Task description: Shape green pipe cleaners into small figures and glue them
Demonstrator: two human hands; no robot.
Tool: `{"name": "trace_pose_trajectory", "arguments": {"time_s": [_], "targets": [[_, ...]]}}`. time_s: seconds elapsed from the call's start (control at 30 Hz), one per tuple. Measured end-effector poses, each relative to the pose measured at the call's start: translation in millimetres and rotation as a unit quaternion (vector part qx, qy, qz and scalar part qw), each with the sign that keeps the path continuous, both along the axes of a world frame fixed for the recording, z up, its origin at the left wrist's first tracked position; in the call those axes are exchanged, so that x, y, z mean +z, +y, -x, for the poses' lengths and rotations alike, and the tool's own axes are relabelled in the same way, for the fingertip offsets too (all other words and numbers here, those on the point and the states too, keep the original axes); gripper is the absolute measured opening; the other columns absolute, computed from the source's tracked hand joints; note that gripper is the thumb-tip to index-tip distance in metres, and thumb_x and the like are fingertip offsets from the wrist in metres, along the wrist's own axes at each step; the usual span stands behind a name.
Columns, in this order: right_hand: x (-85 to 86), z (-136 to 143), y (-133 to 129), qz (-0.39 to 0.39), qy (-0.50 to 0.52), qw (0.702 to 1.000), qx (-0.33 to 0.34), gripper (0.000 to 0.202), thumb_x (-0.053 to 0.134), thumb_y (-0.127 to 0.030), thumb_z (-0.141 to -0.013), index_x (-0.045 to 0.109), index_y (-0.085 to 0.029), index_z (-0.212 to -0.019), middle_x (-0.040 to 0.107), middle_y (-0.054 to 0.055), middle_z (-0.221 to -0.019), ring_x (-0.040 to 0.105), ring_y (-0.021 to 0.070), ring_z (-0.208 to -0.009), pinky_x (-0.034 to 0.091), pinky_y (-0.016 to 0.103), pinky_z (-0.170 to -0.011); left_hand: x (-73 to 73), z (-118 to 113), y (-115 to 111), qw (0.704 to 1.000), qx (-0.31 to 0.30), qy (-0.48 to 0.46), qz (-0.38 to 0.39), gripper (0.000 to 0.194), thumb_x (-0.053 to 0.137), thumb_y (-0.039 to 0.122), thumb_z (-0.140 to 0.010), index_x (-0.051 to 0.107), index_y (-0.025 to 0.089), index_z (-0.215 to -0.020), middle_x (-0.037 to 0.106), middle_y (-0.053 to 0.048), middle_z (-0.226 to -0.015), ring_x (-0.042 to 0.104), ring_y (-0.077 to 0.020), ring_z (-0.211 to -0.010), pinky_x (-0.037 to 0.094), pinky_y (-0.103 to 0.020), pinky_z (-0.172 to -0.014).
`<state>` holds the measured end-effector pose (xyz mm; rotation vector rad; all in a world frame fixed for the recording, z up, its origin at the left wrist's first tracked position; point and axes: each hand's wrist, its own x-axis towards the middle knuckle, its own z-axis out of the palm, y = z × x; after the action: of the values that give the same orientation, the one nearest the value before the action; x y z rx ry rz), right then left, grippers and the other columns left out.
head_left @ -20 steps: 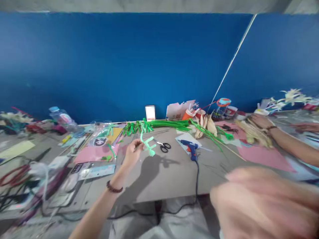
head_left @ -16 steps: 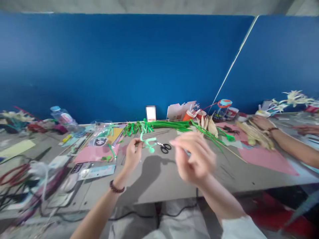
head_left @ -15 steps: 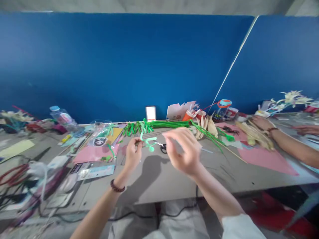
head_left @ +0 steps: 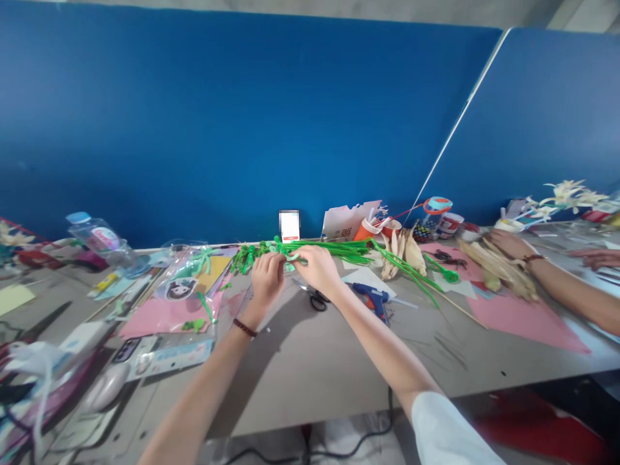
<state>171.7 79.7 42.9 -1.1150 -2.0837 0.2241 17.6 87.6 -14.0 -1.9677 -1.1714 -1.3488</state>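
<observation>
Near the back of the table, my left hand [head_left: 268, 278] pinches a light green fuzzy stem piece [head_left: 293, 257]. My right hand [head_left: 317, 268] has its fingers closed on the right side of the same piece, close to the left fingertips. Behind both hands lies a bundle of green fuzzy stems [head_left: 339, 250], with curled green pieces [head_left: 246, 258] at its left end. Black-handled scissors [head_left: 317, 300] rest just below my right hand. A blue glue gun [head_left: 372, 297] lies to the right of my right forearm.
A bottle [head_left: 104, 239], pink paper [head_left: 159, 310] and a clear bag are at left. Dried husks [head_left: 404, 252], an orange cup [head_left: 367, 229] and pink sheets [head_left: 523, 320] are at right. Another person's hand [head_left: 511, 245] touches husks; a further hand [head_left: 598, 258] is at the right edge.
My right hand has moved left and down onto the light green piece, beside my left hand. The glue gun, hidden before, now shows. The view has shifted slightly.
</observation>
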Motion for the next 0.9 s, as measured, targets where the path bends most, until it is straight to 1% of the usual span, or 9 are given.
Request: {"name": "trace_pose_trajectory", "arguments": {"time_s": [0.1, 0.2, 0.3, 0.4, 0.53, 0.67, 0.77, 0.83, 0.9], "targets": [[-2.6, -1, 1, 0.006, 0.008, 1.0, 0.022, 0.02, 0.059, -0.015, -0.078, 0.071, -0.023, -0.092, 0.071, 0.003, -0.095, 0.063, 0.0195, -0.089, 0.045, 0.027, -0.077, -10.3, 7, 0, 1.0, 0.009, 0.026, -0.013, 0.012, 0.047, 0.011, -0.084, 0.056, 0.019, -0.085, 0.065, -0.007, -0.082, 0.059, -0.0189, -0.077, 0.039, -0.032, -0.071], [-7.6, 1, 1, 0.026, 0.018, 0.999, 0.035, 0.02, 0.059, -0.014, -0.077, 0.072, -0.025, -0.089, 0.071, 0.002, -0.092, 0.062, 0.0193, -0.089, 0.045, 0.027, -0.076, -18.7, 12, -1, 0.999, 0.016, 0.046, -0.019, 0.013, 0.046, 0.011, -0.085, 0.056, 0.019, -0.088, 0.066, -0.007, -0.084, 0.059, -0.0189, -0.078, 0.039, -0.033, -0.074], [-15.1, 5, 3, 0.018, 0.024, 0.998, 0.055, 0.02, 0.061, -0.013, -0.076, 0.071, -0.024, -0.089, 0.07, 0.002, -0.094, 0.061, 0.019, -0.091, 0.045, 0.027, -0.078, -23.3, 15, -4, 0.998, 0.024, 0.056, -0.03, 0.013, 0.047, 0.01, -0.085, 0.055, 0.019, -0.089, 0.066, -0.006, -0.083, 0.059, -0.0186, -0.078, 0.038, -0.034, -0.076], [-22.5, 9, 4, 0.003, 0.025, 0.998, 0.064, 0.018, 0.063, -0.016, -0.076, 0.07, -0.023, -0.091, 0.07, 0.003, -0.095, 0.06, 0.0188, -0.091, 0.045, 0.027, -0.079, -24.0, 15, -5, 0.998, 0.026, 0.05, -0.03, 0.012, 0.047, 0.011, -0.085, 0.055, 0.019, -0.088, 0.067, -0.006, -0.081, 0.06, -0.0181, -0.077, 0.037, -0.034, -0.077], [-26.2, 7, 8, -0.036, 0.008, 0.999, 0.028, 0.015, 0.062, -0.017, -0.078, 0.07, -0.023, -0.089, 0.071, 0.004, -0.09, 0.06, 0.0197, -0.085, 0.044, 0.028, -0.076, -16.0, 7, -4, 0.999, 0.013, 0.04, 0.015, 0.013, 0.045, 0.014, -0.087, 0.056, 0.019, -0.088, 0.067, -0.006, -0.083, 0.06, -0.0181, -0.078, 0.036, -0.033, -0.076], [-22.5, 0, 12, -0.092, 0.019, 0.995, -0.018, 0.015, 0.059, -0.013, -0.078, 0.07, -0.021, -0.082, 0.07, 0.005, -0.087, 0.058, 0.0206, -0.084, 0.043, 0.031, -0.078, 1.2, -4, 0, 0.998, 0.013, 0.037, 0.045, 0.015, 0.041, 0.014, -0.088, 0.056, 0.018, -0.088, 0.066, -0.008, -0.084, 0.059, -0.0194, -0.08, 0.035, -0.034, -0.075], [-21.3, -2, 13, -0.142, 0.043, 0.987, -0.059, 0.012, 0.06, -0.015, -0.077, 0.07, -0.021, -0.078, 0.068, 0.005, -0.087, 0.054, 0.0217, -0.088, 0.041, 0.034, -0.082, 12.2, -12, 4, 0.996, 0.018, 0.063, 0.058, 0.017, 0.039, 0.013, -0.088, 0.055, 0.018, -0.089, 0.064, -0.008, -0.082, 0.057, -0.02, -0.08, 0.034, -0.034, -0.076], [-22.9, -1, 11, -0.173, 0.049, 0.98, -0.087, 0.012, 0.058, -0.017, -0.078, 0.07, -0.021, -0.076, 0.067, 0.006, -0.087, 0.052, 0.0223, -0.091, 0.039, 0.035, -0.084, 16.0, -14, 6, 0.995, 0.023, 0.071, 0.064, 0.018, 0.038, 0.012, -0.088, 0.055, 0.018, -0.09, 0.064, -0.008, -0.082, 0.057, -0.0202, -0.081, 0.033, -0.035, -0.078], [-25.7, 3, 6, -0.184, 0.038, 0.977, -0.105, 0.016, 0.054, -0.019, -0.081, 0.07, -0.022, -0.078, 0.066, 0.006, -0.089, 0.05, 0.0224, -0.093, 0.036, 0.037, -0.087, 16.9, -14, 7, 0.995, 0.022, 0.066, 0.068, 0.018, 0.039, 0.013, -0.088, 0.055, 0.018, -0.09, 0.064, -0.008, -0.083, 0.057, -0.0207, -0.081, 0.033, -0.035, -0.078]]}}
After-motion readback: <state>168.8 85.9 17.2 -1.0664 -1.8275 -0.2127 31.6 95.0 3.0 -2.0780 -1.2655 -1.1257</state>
